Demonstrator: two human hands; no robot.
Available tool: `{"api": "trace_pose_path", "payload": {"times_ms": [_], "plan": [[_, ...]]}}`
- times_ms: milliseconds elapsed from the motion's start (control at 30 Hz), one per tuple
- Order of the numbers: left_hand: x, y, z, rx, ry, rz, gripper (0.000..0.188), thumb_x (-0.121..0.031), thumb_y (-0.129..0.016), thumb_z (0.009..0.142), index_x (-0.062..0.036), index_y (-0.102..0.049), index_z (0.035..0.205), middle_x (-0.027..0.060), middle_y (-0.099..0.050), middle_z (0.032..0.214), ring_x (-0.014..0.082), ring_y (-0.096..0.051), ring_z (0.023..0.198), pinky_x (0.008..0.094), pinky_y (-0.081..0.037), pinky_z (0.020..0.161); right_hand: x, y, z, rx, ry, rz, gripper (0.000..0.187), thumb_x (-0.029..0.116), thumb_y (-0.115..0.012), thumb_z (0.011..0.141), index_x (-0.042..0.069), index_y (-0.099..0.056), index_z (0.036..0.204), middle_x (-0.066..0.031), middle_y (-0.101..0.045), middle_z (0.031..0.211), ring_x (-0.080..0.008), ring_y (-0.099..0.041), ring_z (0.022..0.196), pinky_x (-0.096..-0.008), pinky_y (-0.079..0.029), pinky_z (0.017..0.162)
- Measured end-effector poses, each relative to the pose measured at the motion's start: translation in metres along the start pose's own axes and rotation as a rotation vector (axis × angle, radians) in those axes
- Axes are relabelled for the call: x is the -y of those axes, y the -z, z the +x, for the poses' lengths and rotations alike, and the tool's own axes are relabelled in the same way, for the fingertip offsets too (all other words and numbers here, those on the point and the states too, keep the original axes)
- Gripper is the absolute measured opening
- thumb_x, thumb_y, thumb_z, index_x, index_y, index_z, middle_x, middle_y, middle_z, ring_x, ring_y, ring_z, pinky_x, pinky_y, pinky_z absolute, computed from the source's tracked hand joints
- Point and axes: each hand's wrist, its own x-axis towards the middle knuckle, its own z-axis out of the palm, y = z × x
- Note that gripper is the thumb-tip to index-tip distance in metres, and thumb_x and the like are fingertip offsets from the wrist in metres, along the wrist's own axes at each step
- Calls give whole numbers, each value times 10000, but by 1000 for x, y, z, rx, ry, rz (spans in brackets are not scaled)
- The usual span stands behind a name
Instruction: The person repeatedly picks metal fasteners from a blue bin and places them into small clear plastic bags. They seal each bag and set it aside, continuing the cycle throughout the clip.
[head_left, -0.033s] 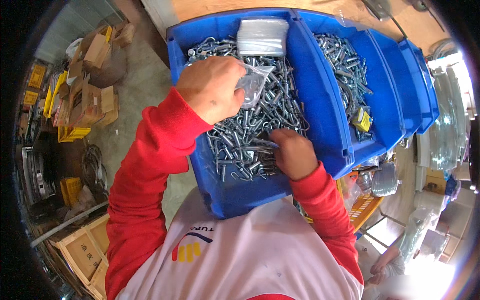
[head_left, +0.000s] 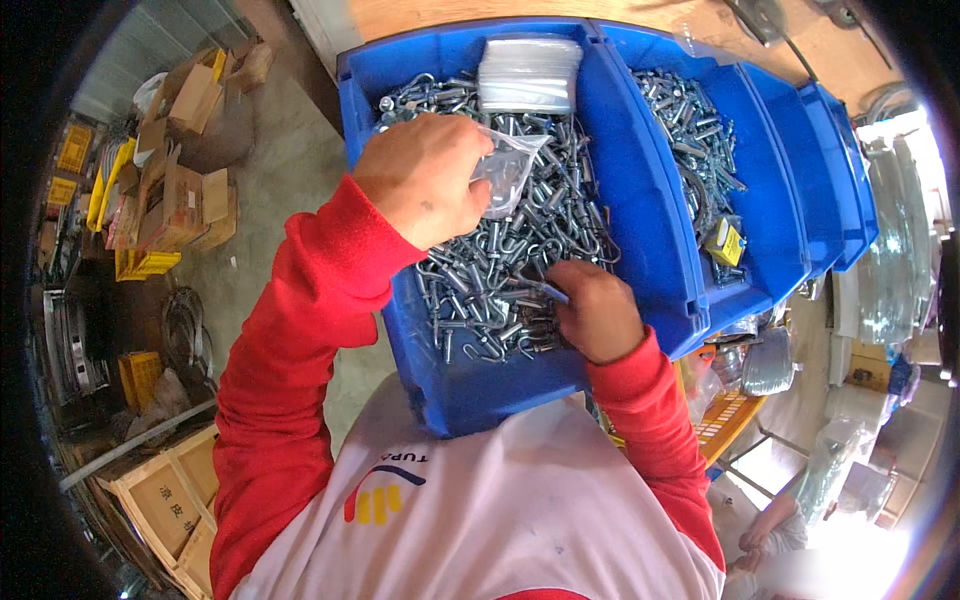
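Observation:
My left hand (head_left: 425, 175) is closed on the top edge of a clear plastic bag (head_left: 515, 175), which hangs over the left part of a blue bin (head_left: 510, 400). Loose J-shaped hook bolts (head_left: 490, 240) of shiny metal fill much of this bin. Low over the same bolts, my right hand (head_left: 597, 312) has its fingers curled and pointing left. A small bluish sliver shows at those fingertips, too blurred to name. Behind the bag, a stack of clear flat plastic bags (head_left: 528, 75) lies on the bolts at the bin's far end.
To the right, a second blue bin (head_left: 765, 240) holds more metal hardware (head_left: 690, 130) and a small yellow box (head_left: 724, 243). More blue bins (head_left: 840, 170) stand beyond it. Cardboard boxes (head_left: 165, 205) are on the floor at left. Another person's hands (head_left: 755, 540) show at lower right.
My right hand has shifted slightly to the right, and the blurred metal beside its fingertips no longer shows. My left hand keeps the bag in nearly the same place.

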Motion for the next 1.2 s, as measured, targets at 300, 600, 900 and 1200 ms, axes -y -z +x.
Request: {"api": "trace_pose_path", "payload": {"times_ms": [300,600,900,1200], "plan": [[7,-3,0,-5,-74,-19,247,-160,-676,815,-6,-739,998,176,-725,1056,374,-697,952,449,-560,839,53,-7,23,-70,42,92,184,163,-739,847,14,-695,945,-169,-686,892,-371,-682,801,-453,-555,685],[15,11,-7,21,-79,-68,250,-122,-616,808,-13,-749,991,203,-728,985,389,-698,918,474,-562,812,51,-35,33,-59,43,339,127,94,-605,915,-23,-587,962,-269,-623,872,-479,-619,848,-512,-512,785],[21,20,-13,-49,-127,-140,196,-137,-672,805,-3,-749,927,207,-719,868,386,-696,809,473,-548,732,48,-10,44,-54,-257,1326,250,217,-475,1084,0,-592,1123,-53,-645,891,-149,-610,847,-287,-480,765],[22,5,-25,50,-215,-142,222,-64,-613,857,11,-725,1033,224,-719,950,391,-698,831,483,-554,782,34,11,9,-175,-483,1025,368,283,-489,1085,4,-626,1282,-64,-659,1044,-120,-605,929,-262,-531,757]]}}
